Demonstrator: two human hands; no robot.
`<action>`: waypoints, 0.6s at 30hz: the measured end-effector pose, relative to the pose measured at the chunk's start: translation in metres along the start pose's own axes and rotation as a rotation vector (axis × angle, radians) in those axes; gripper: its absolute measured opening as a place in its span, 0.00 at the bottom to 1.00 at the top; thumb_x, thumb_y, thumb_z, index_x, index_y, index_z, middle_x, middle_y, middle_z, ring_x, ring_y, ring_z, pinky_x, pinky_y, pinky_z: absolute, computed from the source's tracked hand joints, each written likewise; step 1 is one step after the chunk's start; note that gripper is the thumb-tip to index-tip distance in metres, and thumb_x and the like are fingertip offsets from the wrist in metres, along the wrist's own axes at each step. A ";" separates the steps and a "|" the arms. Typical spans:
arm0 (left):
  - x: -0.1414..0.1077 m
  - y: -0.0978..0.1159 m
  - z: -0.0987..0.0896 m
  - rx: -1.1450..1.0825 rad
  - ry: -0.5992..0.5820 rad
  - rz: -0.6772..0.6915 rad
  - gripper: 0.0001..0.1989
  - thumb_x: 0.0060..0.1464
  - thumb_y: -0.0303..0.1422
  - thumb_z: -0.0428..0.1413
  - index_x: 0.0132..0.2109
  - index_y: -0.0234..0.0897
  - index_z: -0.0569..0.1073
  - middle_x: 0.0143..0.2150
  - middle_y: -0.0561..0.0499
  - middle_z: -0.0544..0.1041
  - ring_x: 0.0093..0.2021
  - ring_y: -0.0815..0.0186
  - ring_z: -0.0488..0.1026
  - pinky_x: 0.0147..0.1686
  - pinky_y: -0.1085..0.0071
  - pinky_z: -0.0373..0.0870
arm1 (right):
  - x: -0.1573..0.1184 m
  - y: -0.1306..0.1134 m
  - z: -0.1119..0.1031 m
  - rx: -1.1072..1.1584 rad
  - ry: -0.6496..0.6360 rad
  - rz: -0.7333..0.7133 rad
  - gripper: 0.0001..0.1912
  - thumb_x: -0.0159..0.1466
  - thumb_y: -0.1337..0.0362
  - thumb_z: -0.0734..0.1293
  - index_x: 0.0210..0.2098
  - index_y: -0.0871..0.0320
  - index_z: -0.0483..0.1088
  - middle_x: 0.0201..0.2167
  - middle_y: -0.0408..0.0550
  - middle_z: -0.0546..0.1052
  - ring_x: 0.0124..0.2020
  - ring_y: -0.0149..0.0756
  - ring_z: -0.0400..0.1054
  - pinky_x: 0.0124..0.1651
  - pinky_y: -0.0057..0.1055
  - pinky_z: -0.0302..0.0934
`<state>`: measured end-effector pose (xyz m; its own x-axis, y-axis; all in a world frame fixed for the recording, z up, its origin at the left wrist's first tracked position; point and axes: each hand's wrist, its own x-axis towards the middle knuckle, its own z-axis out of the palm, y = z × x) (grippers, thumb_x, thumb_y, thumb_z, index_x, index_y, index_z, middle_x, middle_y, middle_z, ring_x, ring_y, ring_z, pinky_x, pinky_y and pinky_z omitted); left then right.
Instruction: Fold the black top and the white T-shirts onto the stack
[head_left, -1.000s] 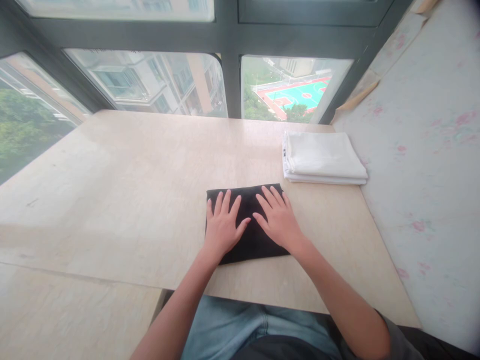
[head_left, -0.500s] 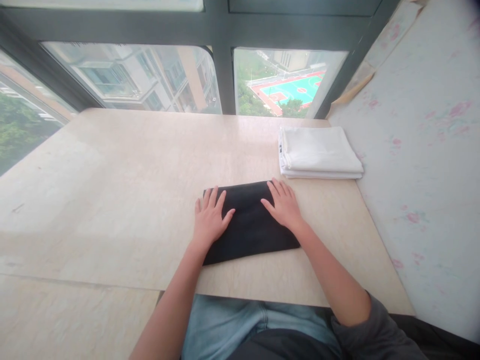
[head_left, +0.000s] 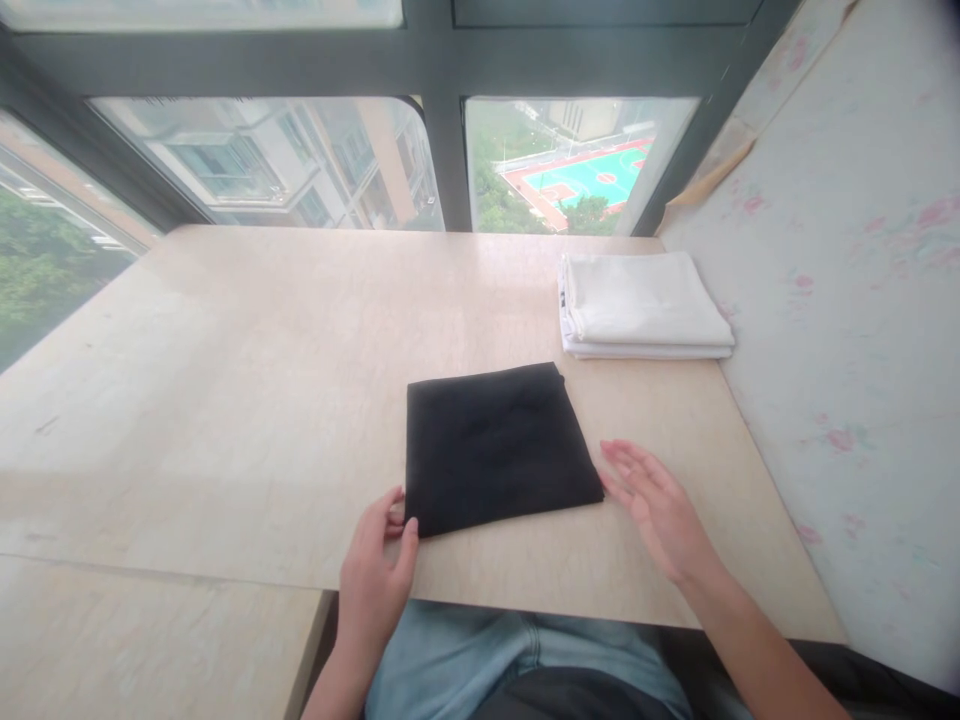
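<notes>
A folded black cloth [head_left: 499, 450] lies flat on the pale tabletop in front of me. At its near left corner is my left hand [head_left: 375, 565], its thumb touching the corner and its curled fingers against the left edge. Thumb and fingers stand a little apart, and no firm grip shows. My right hand [head_left: 660, 510] is beside the near right corner, palm turned inward and fingers stretched out. Its fingertips are close to the cloth's edge; whether they touch it is hard to tell.
A stack of folded white cloth [head_left: 645, 305] sits at the back right, near the flowered wall [head_left: 847, 350]. Dark window frames [head_left: 450, 150] rise behind the pale tabletop [head_left: 262, 400]. A second pale surface [head_left: 150, 640] is at the lower left.
Both hands have left the top of the black cloth and come nearer to me, the left to the near left corner, the right outward past the right edge. The cloth has barely moved.
</notes>
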<state>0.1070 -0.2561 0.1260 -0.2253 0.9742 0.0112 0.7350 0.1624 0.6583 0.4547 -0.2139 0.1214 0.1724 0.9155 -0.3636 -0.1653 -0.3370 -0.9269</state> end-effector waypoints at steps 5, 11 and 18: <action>-0.015 0.010 -0.014 -0.294 -0.109 -0.263 0.27 0.52 0.47 0.58 0.57 0.44 0.70 0.49 0.46 0.77 0.43 0.57 0.78 0.46 0.60 0.75 | -0.026 -0.007 -0.006 0.115 -0.004 0.189 0.22 0.60 0.54 0.72 0.52 0.49 0.70 0.60 0.52 0.71 0.62 0.46 0.65 0.59 0.44 0.69; 0.004 0.020 -0.025 -0.609 -0.214 -0.555 0.34 0.47 0.52 0.62 0.56 0.36 0.70 0.30 0.53 0.75 0.27 0.69 0.69 0.27 0.73 0.66 | -0.010 -0.006 0.005 -0.095 -0.062 0.288 0.26 0.61 0.50 0.70 0.54 0.55 0.68 0.46 0.52 0.77 0.34 0.36 0.76 0.33 0.31 0.70; 0.007 0.034 -0.016 -0.554 -0.414 -0.610 0.26 0.45 0.54 0.62 0.37 0.34 0.73 0.19 0.59 0.64 0.18 0.76 0.55 0.20 0.78 0.46 | 0.004 -0.011 0.022 -0.326 -0.209 0.182 0.20 0.63 0.47 0.67 0.32 0.58 0.67 0.25 0.42 0.71 0.20 0.28 0.68 0.20 0.24 0.52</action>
<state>0.1202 -0.2466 0.1602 -0.1483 0.7401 -0.6559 0.1291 0.6721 0.7291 0.4358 -0.2017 0.1325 -0.0374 0.8484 -0.5280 0.1465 -0.5181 -0.8427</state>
